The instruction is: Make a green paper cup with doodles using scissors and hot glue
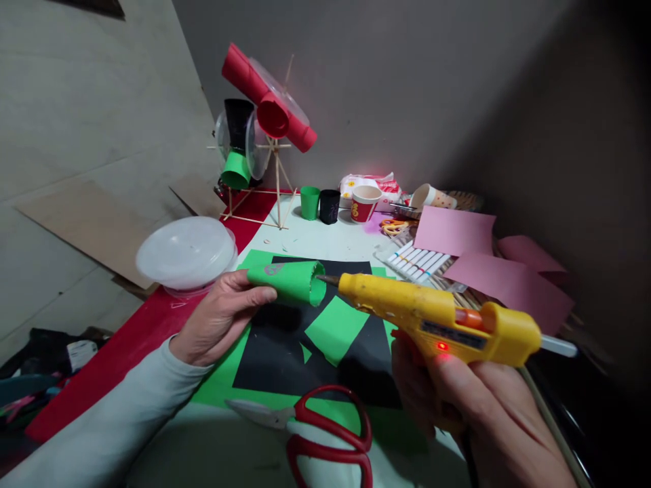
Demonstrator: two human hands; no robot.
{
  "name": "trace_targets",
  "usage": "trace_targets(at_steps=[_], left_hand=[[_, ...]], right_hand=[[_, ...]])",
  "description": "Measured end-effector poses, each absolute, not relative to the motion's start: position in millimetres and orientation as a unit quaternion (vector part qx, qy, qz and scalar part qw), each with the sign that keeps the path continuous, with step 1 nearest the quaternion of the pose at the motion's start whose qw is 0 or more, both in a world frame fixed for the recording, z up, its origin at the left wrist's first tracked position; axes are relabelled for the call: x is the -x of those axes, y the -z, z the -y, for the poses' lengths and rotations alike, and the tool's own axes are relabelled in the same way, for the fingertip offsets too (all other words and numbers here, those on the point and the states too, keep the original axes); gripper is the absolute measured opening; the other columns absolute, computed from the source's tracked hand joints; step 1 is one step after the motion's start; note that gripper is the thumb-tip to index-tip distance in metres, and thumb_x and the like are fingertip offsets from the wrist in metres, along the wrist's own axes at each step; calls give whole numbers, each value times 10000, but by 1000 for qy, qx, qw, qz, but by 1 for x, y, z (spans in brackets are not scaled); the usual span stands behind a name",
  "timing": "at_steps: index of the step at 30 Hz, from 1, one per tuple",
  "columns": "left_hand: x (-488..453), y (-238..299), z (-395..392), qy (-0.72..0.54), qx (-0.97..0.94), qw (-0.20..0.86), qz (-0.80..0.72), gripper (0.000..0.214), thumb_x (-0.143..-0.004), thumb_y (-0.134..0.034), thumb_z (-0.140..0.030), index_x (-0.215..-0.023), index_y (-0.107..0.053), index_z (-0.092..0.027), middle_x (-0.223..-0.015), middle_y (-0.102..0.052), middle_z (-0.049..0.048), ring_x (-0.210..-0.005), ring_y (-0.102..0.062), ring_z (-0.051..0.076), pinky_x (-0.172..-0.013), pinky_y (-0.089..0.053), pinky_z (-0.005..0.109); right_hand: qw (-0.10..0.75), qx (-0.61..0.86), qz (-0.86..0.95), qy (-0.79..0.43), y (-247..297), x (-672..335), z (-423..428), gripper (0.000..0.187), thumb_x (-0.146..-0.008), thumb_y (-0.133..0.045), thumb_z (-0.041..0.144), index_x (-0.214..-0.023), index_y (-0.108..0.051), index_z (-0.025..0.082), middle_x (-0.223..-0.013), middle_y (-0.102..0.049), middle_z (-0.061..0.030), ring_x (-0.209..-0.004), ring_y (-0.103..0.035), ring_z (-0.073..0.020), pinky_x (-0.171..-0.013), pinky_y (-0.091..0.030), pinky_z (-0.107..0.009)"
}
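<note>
My left hand (228, 308) grips a green paper cup (287, 279) lying sideways, its open rim facing right and a faint printed mark on its side. In my right hand (472, 400) is a yellow hot glue gun (407, 301) with a lit red light and a glue stick poking out the back. The nozzle tip points left at the cup's rim, touching or very near it. Below lie a black paper sheet (269, 346) and a cut green paper piece (338, 329). Red-handled scissors (330, 427) rest open in front of me.
A stick frame (278, 190) carrying red tubes (272, 115) stands at the back left. White plastic lids (186, 251) lie left. Behind are a green cup (310, 203), a black cup (329, 207) and a red paper cup (365, 205). Markers (417, 261) and pink sheets (455, 230) lie right.
</note>
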State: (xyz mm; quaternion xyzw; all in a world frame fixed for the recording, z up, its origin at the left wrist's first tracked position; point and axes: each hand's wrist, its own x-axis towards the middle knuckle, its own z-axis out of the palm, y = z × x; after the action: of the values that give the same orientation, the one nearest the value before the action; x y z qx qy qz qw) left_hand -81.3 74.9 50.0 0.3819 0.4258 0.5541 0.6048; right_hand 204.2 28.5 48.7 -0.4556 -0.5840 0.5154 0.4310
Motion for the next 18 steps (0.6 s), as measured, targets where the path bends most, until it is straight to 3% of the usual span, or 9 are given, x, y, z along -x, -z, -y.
trace_targets(at_steps=[7, 12, 18], left_hand=[[79, -51, -76, -551, -396, 618, -397, 205, -721, -897, -289, -860, -810, -166, -847, -800, 80, -850, -742, 245, -813, -587, 321], [80, -51, -76, -544, -405, 630, -378, 212, -769, -861, -276, -921, -785, -150, -758, -765, 69, -723, -716, 200, -703, -566, 265], [79, -50, -76, -531, -396, 652, -369, 208, -777, -852, -269, -922, -773, -142, -759, -755, 63, -682, -676, 166, -704, -556, 247]], right_hand=[[433, 456, 575, -523, -45, -207, -25, 377, -987, -559, 513, -822, -728, 219, -683, -624, -47, -584, -571, -161, -501, -501, -245], [421, 455, 574, -535, -46, -204, -26, 421, -976, -565, 540, -762, -713, 208, -666, -610, -53, -570, -564, -166, -482, -505, -256], [456, 488, 556, -495, -50, -200, -23, 381, -955, -620, 515, -766, -738, 205, -664, -619, -57, -571, -577, -166, -452, -508, -235]])
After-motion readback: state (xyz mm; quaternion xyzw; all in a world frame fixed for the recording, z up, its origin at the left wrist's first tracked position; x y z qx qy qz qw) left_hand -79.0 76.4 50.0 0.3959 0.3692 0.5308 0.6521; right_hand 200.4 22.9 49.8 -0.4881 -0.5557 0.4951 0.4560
